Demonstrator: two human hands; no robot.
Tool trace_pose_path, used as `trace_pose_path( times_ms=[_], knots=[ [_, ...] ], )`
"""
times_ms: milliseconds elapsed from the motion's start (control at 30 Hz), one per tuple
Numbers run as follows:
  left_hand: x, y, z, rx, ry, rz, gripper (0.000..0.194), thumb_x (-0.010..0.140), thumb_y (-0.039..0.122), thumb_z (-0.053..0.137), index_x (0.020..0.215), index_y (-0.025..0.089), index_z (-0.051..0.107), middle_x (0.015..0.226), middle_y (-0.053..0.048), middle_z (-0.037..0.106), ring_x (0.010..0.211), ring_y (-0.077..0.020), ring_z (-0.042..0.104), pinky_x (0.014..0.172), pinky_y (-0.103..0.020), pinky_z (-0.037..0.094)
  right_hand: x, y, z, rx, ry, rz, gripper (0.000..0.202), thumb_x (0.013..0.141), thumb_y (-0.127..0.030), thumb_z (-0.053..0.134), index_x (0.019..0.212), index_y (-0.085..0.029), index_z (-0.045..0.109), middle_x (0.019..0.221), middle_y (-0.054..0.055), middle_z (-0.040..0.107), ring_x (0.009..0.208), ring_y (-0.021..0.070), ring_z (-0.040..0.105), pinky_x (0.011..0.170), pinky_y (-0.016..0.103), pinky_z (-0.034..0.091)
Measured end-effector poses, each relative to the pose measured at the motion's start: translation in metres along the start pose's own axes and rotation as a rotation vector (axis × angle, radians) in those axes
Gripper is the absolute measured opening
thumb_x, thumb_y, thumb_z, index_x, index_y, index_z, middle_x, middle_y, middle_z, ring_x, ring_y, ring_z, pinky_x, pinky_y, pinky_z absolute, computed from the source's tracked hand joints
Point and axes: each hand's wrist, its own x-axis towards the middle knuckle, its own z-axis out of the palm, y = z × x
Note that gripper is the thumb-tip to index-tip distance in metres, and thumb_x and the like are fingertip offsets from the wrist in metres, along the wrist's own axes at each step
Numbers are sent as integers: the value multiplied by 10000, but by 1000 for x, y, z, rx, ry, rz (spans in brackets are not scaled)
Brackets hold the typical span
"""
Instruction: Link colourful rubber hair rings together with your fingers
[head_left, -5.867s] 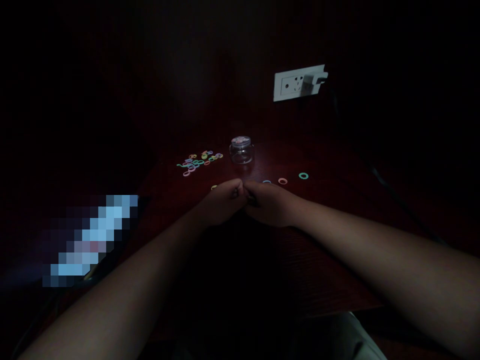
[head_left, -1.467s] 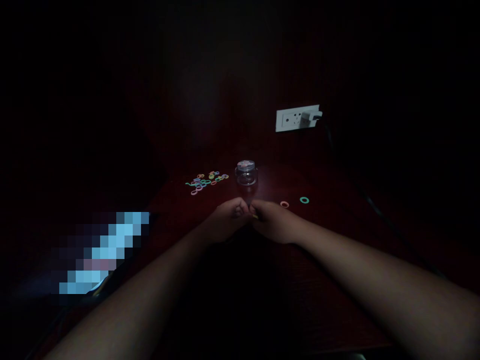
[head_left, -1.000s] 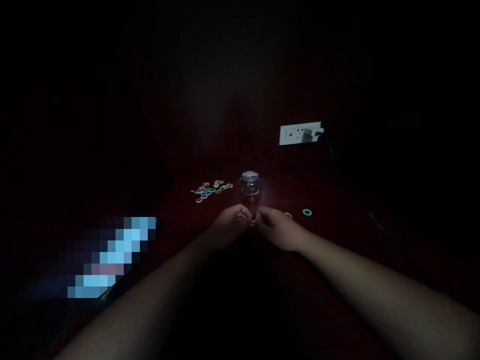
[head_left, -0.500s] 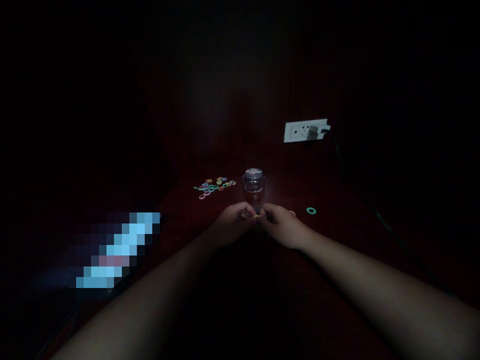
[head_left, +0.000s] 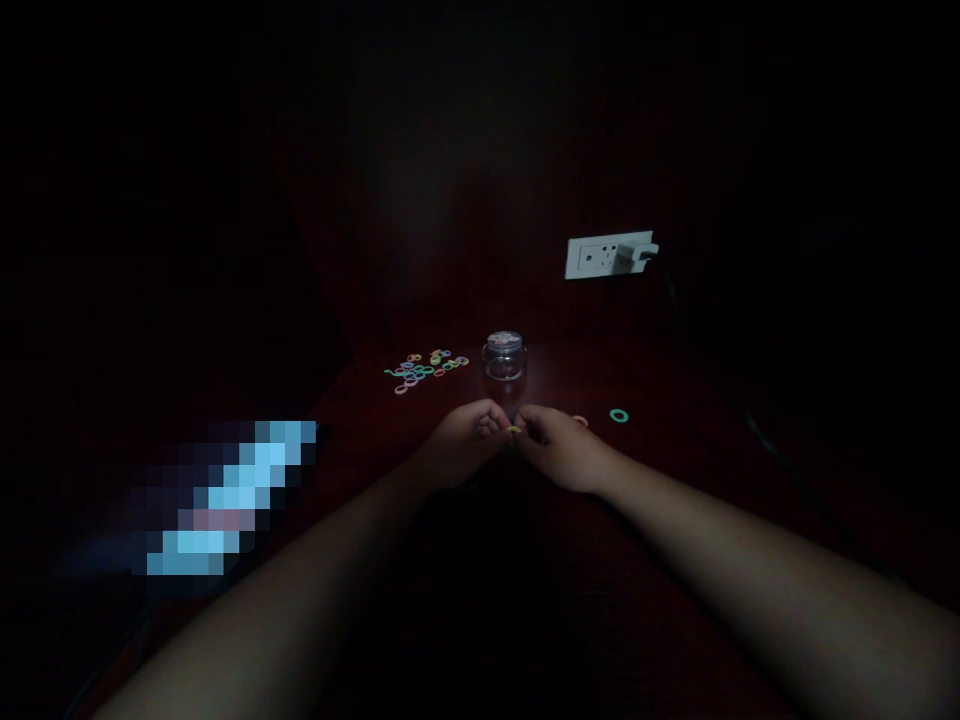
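Observation:
My left hand [head_left: 469, 442] and my right hand [head_left: 559, 447] meet at the fingertips over the dark red table. Between them is a small yellow hair tie [head_left: 514, 430], pinched from both sides; the fingers partly cover it. Just past my hands stands a clear jar [head_left: 505, 362] with its lid on. Right of my right hand lies a green hair tie [head_left: 619, 416]. A pink hair tie [head_left: 580, 421] is partly hidden behind that hand.
Several coloured hair ties [head_left: 420, 370] lie in a loose group left of the jar. A lit, pixelated screen [head_left: 232, 500] is at the left. On the back wall is a white socket panel [head_left: 592, 258] with a plug in it. A cable [head_left: 765, 440] runs along the right.
The yellow hair tie shows more between my fingertips, which have shifted slightly around it. The whole view has moved a little. The jar and the loose hair ties stay in place.

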Motion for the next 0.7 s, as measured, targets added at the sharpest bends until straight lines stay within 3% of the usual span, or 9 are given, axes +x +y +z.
trace_pose_path(
  times_ms=[267, 700],
  knots=[
    [-1, -1, 0, -1, -28, 11, 200, 819, 325, 485, 818, 131, 532, 683, 9, 555, 601, -69, 487, 543, -176, 360, 0, -2, -1, -20, -11, 1, 159, 785, -293, 427, 663, -192, 442, 594, -32, 506, 534, 90, 433, 491, 214, 281],
    [0, -7, -1, -20, -42, -6, 235, 796, 364, 515, 844, 134, 533, 714, -16, 592, 609, -87, 524, 558, -191, 382, -1, -3, -1, 5, -26, 4, 186, 743, -289, 459, 597, -190, 399, 537, -46, 451, 493, 83, 386, 462, 210, 256]
  ],
)
